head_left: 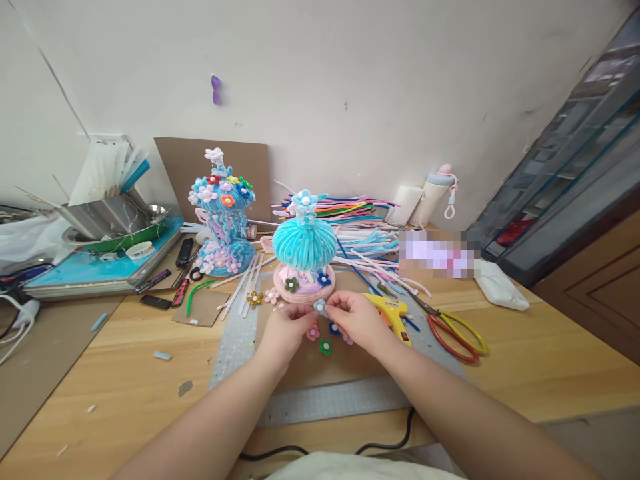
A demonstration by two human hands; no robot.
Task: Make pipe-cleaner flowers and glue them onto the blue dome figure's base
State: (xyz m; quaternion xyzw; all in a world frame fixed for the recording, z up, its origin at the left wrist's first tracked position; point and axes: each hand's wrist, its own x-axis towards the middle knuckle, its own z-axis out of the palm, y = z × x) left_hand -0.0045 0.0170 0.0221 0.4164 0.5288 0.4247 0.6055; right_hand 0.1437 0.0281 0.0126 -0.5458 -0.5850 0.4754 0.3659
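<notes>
Between my two hands is a small light-blue pipe-cleaner flower (321,307) with a pale centre. The fingers of my right hand (357,321) pinch it from the right, and those of my left hand (290,328) close on its left edge. Just behind stands a pipe-cleaner ornament with a turquoise dome (305,243), a blue flower on top and a pink round base (300,296) bearing green and dark-blue flowers. Below my fingers, a green flower (326,347) and a pink flower (313,332) lie on cardboard, with a blue flower (334,327) partly covered by my right hand.
A second, flower-covered ornament (223,213) stands at left. A yellow glue gun (395,313) and scissors (457,333) lie right of my right hand. Loose pipe cleaners (370,243) and clear glue sticks (245,287) are spread behind. A metal bowl (107,217) sits far left.
</notes>
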